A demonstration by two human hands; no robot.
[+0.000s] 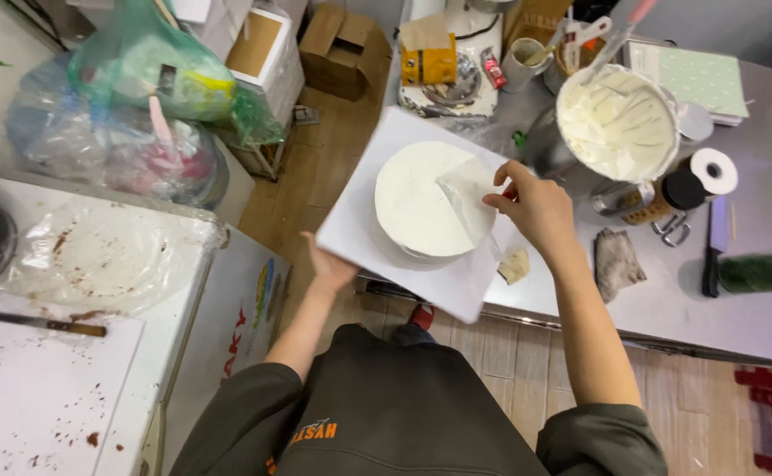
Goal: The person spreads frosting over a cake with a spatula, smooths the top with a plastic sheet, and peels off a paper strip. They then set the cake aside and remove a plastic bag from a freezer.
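Observation:
A round white frosted cake (414,201) sits on a square white board (359,229) that juts past the steel counter's edge. My left hand (326,267) grips the board's near left edge from below. My right hand (534,204) pinches a clear plastic scraper sheet (467,196) laid against the cake's right side. A small smear of cream on a scrap (514,264) lies on the board by my right wrist.
A steel bowl of white cream (617,123) stands behind my right hand on the steel counter (756,317). A grey rag (617,262), tape roll (714,170), black knife (714,242) lie to the right. Left, a white table (42,388) holds a knife (37,323) and plastic film.

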